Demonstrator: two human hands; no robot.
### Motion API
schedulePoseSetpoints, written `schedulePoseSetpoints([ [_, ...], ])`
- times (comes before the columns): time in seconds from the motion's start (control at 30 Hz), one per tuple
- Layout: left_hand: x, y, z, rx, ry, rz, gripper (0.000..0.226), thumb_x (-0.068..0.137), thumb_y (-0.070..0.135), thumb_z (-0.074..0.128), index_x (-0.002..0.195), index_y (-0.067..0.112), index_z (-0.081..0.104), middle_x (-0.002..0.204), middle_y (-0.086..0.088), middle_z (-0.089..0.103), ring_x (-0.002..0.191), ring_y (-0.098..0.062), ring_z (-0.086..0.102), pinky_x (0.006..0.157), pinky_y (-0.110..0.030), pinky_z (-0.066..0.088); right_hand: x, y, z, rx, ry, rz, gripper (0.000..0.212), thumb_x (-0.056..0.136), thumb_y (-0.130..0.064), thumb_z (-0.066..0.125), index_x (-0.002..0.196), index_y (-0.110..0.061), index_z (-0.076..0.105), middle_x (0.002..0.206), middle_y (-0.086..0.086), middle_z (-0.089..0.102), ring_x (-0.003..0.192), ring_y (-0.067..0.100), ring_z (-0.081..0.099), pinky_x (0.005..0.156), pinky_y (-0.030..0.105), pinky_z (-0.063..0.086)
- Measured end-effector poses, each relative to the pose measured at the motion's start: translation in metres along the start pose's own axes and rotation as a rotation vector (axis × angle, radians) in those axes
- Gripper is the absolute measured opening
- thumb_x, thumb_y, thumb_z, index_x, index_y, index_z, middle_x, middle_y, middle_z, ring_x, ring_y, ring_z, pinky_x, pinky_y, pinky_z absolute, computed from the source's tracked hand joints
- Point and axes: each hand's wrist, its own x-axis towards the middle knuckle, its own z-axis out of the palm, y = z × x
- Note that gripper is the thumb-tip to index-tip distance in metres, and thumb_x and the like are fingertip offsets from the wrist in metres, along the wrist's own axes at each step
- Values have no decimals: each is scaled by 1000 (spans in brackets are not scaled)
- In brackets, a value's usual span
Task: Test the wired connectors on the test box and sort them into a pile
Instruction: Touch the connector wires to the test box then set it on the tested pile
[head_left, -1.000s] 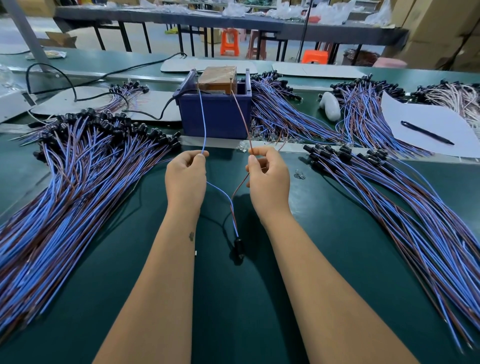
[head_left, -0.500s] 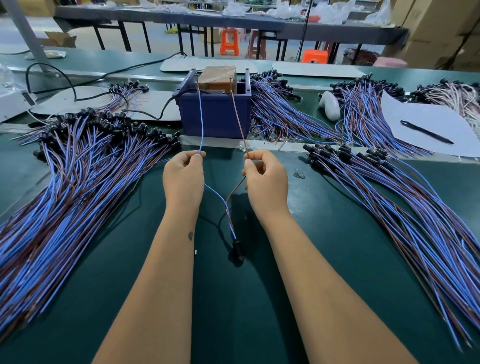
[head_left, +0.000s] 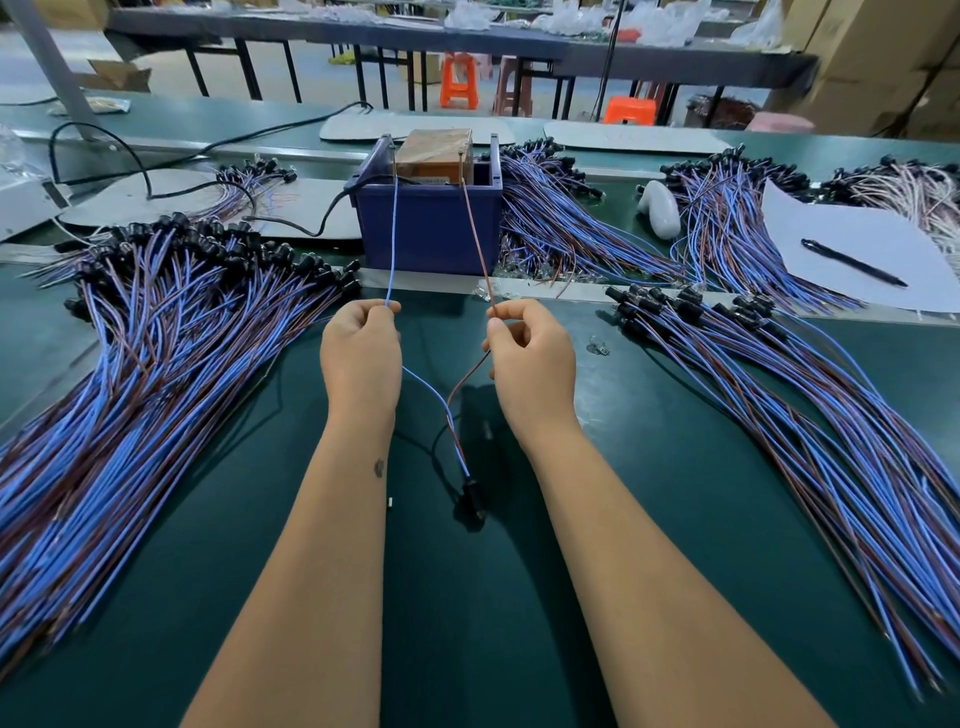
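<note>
My left hand (head_left: 362, 353) pinches the blue wire (head_left: 393, 234) of one wired connector. My right hand (head_left: 530, 353) pinches its brown wire (head_left: 475, 234). Both wire ends reach up to the top of the test box (head_left: 428, 228), a dark blue bin holding a brown block (head_left: 436, 150). The two wires join below my hands at a black connector (head_left: 470, 493) hanging just above the green table (head_left: 467, 623). A big pile of blue and brown wired connectors (head_left: 130, 364) lies left, another pile (head_left: 810, 415) lies right.
More wire bundles (head_left: 566, 223) lie behind and right of the box. A white sheet (head_left: 862, 244) with a black pen (head_left: 852, 262) sits far right. A black cable (head_left: 291, 223) runs to the box's left side. A white object (head_left: 660, 208) lies beyond the right pile.
Both hands have shifted slightly up and toward the box, still holding the two wires against its top; the black connector stays hanging below.
</note>
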Motion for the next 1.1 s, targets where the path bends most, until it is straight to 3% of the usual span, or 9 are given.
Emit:
schedulePoseSetpoints([
  [1.1,0,-3,-1,56,79,4,26,87,12,41,85,21,65,45,15,40,38,-4,28,37,-15,25,0,2,0,-4,-20,-12,13,93,-15,54,92,-25,61,77,-2,64,69,16,57,75,44,56],
])
